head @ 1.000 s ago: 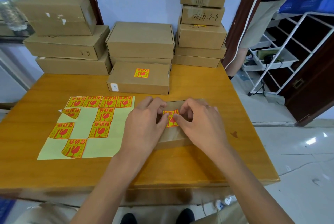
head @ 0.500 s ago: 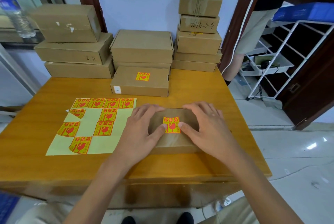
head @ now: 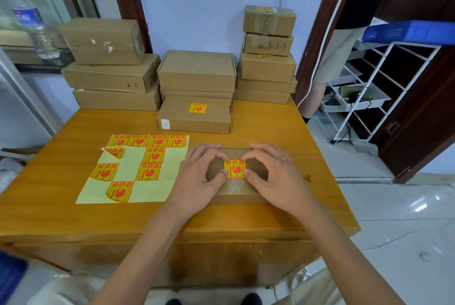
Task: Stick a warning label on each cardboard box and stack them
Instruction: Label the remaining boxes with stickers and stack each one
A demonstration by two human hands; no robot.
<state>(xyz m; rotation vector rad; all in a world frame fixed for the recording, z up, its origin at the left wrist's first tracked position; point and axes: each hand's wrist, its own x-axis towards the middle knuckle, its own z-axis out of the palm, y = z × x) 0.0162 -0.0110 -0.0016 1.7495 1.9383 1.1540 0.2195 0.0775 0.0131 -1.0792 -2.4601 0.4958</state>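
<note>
Pressing label [head: 234,169] — both hands, box [head: 236,189]

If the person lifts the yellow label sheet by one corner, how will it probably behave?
The label sheet will probably bend and droop, since it looks thin as paper. It seems light, so it could slide on the smooth table. One label already curls up and may catch.

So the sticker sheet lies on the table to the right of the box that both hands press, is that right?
Not quite: the head view shows the sticker sheet lying left of the box, on the table. Left hand and right hand do press that box.
</note>
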